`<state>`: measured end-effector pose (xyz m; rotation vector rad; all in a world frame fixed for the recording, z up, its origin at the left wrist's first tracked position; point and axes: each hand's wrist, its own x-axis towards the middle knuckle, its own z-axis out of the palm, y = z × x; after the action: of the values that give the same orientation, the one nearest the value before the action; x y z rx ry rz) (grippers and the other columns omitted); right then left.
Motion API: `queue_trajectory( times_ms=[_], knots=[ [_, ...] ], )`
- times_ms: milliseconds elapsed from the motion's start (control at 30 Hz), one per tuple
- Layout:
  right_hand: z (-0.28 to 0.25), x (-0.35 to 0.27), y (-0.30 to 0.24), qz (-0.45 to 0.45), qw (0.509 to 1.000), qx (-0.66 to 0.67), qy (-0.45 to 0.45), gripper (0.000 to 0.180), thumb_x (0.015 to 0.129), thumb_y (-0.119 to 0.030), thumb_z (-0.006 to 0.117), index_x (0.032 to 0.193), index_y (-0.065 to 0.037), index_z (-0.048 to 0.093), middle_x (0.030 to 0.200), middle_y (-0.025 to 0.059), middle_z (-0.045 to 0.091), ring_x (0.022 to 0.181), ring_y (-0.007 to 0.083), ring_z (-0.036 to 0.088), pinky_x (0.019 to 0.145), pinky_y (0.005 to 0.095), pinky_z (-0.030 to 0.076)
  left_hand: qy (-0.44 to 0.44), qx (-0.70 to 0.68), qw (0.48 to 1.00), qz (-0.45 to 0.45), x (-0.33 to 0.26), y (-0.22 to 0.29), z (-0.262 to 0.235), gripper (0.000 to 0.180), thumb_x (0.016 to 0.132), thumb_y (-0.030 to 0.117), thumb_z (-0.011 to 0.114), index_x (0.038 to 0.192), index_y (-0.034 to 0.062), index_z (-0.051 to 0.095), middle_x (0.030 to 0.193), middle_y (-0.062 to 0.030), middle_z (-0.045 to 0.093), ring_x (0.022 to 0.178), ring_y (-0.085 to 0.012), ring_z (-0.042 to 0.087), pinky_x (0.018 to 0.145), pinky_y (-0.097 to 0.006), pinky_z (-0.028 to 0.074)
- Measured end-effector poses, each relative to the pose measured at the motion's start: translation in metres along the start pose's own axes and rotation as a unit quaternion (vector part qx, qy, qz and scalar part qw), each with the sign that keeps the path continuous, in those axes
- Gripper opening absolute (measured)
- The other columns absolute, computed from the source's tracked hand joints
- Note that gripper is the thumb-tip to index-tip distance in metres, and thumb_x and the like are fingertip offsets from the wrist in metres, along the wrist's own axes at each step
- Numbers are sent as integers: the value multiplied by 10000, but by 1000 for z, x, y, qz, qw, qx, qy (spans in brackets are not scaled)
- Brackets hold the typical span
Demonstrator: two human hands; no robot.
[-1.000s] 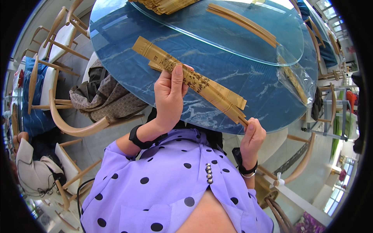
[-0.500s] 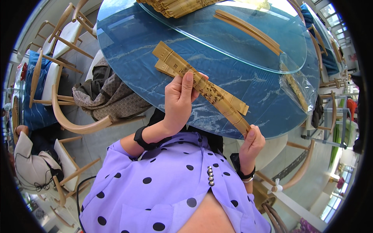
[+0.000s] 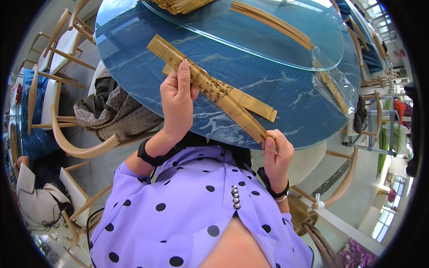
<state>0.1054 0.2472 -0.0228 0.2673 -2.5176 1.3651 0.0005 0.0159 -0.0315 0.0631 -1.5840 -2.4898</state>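
Observation:
A long tan paper chopstick sleeve (image 3: 225,102) with dark printing slants across in front of me, above the table's near edge. My left hand (image 3: 178,100) pinches its upper part, thumb on top. At the sleeve's lower right end, my right hand (image 3: 278,154) is closed on the tip between thumb and fingers. Whether chopsticks are inside is hidden. A second similar sleeve (image 3: 259,107) lies beneath, crossing behind the held one; both its ends show.
The round table has a blue marbled cover (image 3: 147,80) and a glass turntable (image 3: 286,56). On it rest a pile of sleeves (image 3: 178,5) and a row of wooden chopsticks (image 3: 272,23). A clear plastic bag (image 3: 333,85) lies right. Left stand a patterned bag (image 3: 114,111) and chair (image 3: 85,152).
Both hands and the held sleeve sit a little further left and higher in view; the table and surroundings have shifted similarly. Both hands keep their grip on the sleeve.

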Motion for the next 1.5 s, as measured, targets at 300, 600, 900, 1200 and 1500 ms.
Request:
queue_trajectory(
  times_ms=[300,600,900,1200,1500],
  knots=[
    [6,-7,-7,-19,992,123,15,341,762,23,825,1084,20,713,883,126,744,739,183,729,643,263,566,10,-31,999,-25,4,8,10,301,1060,324,559,1001,45,654,636,79,408,518,1,268,472,-208,184],
    [5,-11,-5,-47,995,81,26,252,712,12,856,930,9,730,844,140,753,736,214,741,657,278,574,-23,43,998,-35,3,7,6,267,1072,313,531,987,80,629,727,64,524,547,29,366,474,-172,243],
    [12,-1,-11,-136,990,-17,27,256,676,-14,868,899,-25,743,821,117,747,684,225,719,594,287,553,-46,48,997,-33,1,1,5,281,1078,315,514,976,71,611,775,33,597,568,27,438,480,-155,291],
    [10,10,-15,-209,975,-72,-25,313,628,-61,872,920,-81,762,821,38,665,677,181,644,533,283,500,-38,100,994,-33,5,-4,9,354,1080,323,494,892,53,624,657,49,542,536,7,412,482,-192,318],
    [23,16,-23,-252,964,-59,-59,313,655,-119,867,940,-72,749,878,41,679,710,197,659,591,296,517,-34,138,990,-9,15,-11,-4,338,1081,335,484,904,79,615,698,53,534,555,11,423,469,-174,315]
  ],
)
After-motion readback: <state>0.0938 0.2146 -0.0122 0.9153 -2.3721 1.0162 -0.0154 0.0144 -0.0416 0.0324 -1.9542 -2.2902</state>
